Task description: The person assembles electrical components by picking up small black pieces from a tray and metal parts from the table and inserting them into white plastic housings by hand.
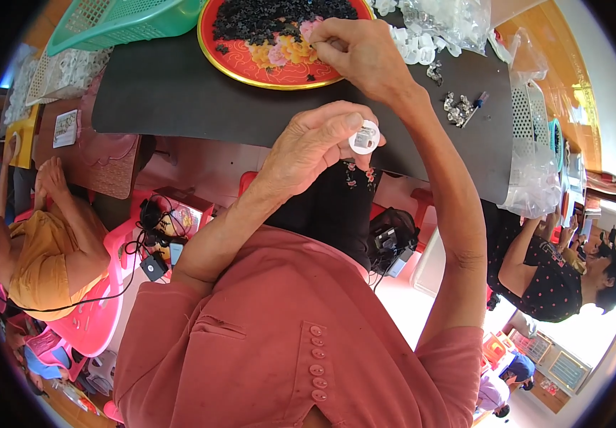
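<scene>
One white ring (364,138) faces upward in left hand (315,143); axis indiscernible.

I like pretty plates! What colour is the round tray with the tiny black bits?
Red tray with a gold rim and pink-and-yellow flowers, seen in the head view.

L hand (315,143) pinches white ring (364,138); R hand (354,50) over red tray (265,70).

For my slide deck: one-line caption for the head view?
Left hand holds a white ring; right hand picks at the red tray.
</scene>
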`<state>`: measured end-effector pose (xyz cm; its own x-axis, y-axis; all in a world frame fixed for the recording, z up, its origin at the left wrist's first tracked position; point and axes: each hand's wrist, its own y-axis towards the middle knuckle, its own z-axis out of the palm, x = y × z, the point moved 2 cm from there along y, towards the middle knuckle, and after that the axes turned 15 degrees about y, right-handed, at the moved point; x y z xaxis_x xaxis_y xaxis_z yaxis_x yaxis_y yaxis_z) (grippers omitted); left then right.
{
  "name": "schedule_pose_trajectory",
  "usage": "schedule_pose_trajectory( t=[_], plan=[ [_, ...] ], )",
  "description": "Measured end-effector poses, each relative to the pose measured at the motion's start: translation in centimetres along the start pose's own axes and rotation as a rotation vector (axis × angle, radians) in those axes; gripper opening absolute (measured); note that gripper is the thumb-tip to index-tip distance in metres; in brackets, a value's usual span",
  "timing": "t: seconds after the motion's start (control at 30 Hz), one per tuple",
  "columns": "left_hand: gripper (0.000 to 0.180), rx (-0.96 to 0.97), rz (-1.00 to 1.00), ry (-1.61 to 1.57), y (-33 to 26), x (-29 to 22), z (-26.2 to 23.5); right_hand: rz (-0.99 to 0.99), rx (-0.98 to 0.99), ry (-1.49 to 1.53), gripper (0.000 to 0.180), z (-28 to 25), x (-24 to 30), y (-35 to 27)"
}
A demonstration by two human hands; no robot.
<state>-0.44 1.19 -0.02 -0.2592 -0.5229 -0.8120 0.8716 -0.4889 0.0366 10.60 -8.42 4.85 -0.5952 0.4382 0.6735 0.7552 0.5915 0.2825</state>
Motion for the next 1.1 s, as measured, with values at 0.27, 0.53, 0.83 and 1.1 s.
schedule_pose_trajectory(
  t=[0.27,0.53,0.83,1.1],
  plan=[
    [0.032,-0.035,0.016,-0.103,0.2,-0.2,-0.3,0.298,-0.123,0.600,0.017,-2.8,1.1,-3.0],
    [0.034,-0.060,0.065,-0.039,0.7,-0.6,0.1,0.349,-0.204,0.791,0.019,-3.6,2.5,-7.8],
    [0.035,-0.049,0.049,-0.004,1.1,0.3,1.7,0.246,-0.335,0.801,0.010,-2.7,4.1,-11.7],
    [0.038,-0.082,0.019,0.040,1.2,0.8,2.8,0.026,-0.535,0.403,0.006,-1.9,3.6,-13.1]
  ],
)
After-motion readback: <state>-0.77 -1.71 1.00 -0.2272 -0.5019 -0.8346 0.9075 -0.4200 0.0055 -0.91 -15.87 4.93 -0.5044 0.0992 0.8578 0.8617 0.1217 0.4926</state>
